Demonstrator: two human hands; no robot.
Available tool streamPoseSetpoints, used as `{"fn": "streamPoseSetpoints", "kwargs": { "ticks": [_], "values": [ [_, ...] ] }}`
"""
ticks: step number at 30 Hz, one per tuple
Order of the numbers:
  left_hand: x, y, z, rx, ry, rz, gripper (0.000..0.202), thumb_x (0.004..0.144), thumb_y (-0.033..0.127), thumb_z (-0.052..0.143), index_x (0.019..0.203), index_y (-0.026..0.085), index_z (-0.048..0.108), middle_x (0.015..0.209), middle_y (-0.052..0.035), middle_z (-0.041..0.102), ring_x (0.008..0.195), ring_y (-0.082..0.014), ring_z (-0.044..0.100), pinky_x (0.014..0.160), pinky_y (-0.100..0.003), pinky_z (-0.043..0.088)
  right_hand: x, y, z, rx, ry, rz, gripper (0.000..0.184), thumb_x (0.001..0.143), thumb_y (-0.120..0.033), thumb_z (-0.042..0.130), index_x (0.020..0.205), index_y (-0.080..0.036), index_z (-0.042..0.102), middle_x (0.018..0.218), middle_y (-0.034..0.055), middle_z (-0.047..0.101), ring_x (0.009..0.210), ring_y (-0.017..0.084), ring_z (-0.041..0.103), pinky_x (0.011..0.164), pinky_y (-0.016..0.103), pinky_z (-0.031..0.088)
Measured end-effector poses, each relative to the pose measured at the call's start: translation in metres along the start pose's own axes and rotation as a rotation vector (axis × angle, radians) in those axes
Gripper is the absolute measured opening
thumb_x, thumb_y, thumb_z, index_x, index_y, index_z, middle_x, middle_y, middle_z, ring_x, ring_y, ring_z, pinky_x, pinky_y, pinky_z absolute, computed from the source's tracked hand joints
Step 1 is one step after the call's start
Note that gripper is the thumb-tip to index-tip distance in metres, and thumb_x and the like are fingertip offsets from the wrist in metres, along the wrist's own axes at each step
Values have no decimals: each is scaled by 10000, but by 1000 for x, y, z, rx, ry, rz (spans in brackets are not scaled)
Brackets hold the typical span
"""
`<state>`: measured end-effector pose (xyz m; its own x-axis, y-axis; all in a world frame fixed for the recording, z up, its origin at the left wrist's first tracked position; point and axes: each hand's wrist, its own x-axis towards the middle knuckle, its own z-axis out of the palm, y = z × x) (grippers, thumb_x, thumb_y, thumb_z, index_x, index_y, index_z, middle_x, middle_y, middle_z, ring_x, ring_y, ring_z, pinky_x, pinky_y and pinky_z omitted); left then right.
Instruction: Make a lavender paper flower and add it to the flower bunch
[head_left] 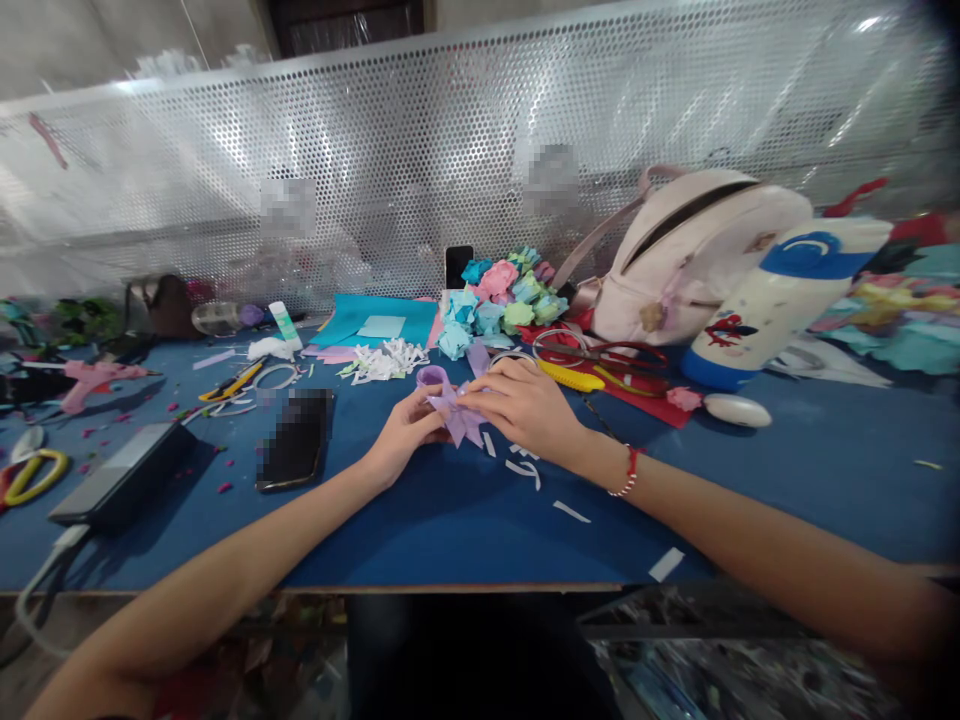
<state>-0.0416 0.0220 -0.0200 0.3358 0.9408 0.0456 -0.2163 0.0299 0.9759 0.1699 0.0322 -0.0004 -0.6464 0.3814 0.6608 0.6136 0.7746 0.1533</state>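
Both my hands meet over the middle of the blue table (450,520). Between them is a lilac folded paper piece (459,418) with pointed flaps. My left hand (405,432) pinches its left side with closed fingers. My right hand (525,405) covers its right side, fingers curled down onto the paper. A red bead bracelet (628,472) sits on my right wrist. A small lilac paper roll (431,377) stands just behind the piece.
A heap of paper flowers (502,295) lies behind my hands, with teal paper sheets (375,322) and white cut scraps (386,360). A phone (294,440), black power bank (124,487), yellow scissors (30,472), pink backpack (690,250) and white-blue bottle (780,300) stand around.
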Motion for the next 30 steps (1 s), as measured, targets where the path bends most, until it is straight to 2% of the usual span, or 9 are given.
{"fn": "streamPoseSetpoints", "kwargs": {
  "ticks": [4, 10, 12, 16, 20, 25, 30],
  "values": [
    [2, -1, -1, -39, -21, 7, 476, 714, 295, 788, 1145, 173, 627, 882, -37, 691, 774, -171, 648, 740, -334, 562, 1, -2, -1, -15, -16, -7, 251, 994, -220, 476, 1135, -216, 684, 1032, 48, 743, 937, 254, 555, 793, 402, 397],
    [4, -2, -4, -84, -37, -9, 496, 670, 153, 719, 1158, 200, 648, 905, -24, 687, 778, -153, 643, 697, -275, 547, 3, -4, -1, 262, 15, 227, 168, 994, -232, 476, 1086, -199, 613, 988, 54, 699, 916, 226, 600, 831, 379, 432],
    [4, -3, -4, -104, -51, -7, 481, 680, 144, 695, 1155, 209, 654, 919, -25, 689, 793, -159, 648, 715, -289, 554, 5, -5, -2, 371, 14, 272, 153, 985, -215, 479, 1046, -211, 619, 980, 50, 654, 923, 215, 588, 844, 370, 446],
    [4, -1, -3, -120, -74, -7, 449, 732, 189, 692, 1177, 211, 642, 1002, -42, 697, 845, -187, 668, 767, -343, 567, 5, -3, 0, 567, 29, 401, 115, 946, -275, 549, 1005, -227, 635, 963, 45, 536, 855, 187, 553, 783, 347, 476],
    [3, 1, -1, -138, -69, -20, 443, 779, 286, 715, 1199, 190, 609, 1052, -74, 707, 848, -214, 700, 778, -371, 567, 4, 1, 8, 809, 45, 579, 190, 935, -382, 545, 1004, -210, 587, 933, 42, 563, 822, 174, 561, 697, 316, 482],
    [4, 1, 0, -146, -121, -20, 421, 846, 442, 692, 1128, 141, 601, 1070, -129, 718, 920, -271, 731, 826, -382, 551, 3, 2, 12, 921, 22, 602, 231, 925, -408, 539, 974, -185, 573, 943, 54, 600, 800, 159, 565, 685, 305, 471],
    [3, 2, 2, -131, -130, 1, 431, 845, 494, 694, 1077, 141, 607, 1099, -132, 704, 947, -273, 732, 841, -372, 546, 3, 3, 14, 1019, 50, 678, 295, 927, -484, 535, 953, -197, 602, 903, 35, 592, 780, 156, 554, 685, 299, 473]
  ]
}}
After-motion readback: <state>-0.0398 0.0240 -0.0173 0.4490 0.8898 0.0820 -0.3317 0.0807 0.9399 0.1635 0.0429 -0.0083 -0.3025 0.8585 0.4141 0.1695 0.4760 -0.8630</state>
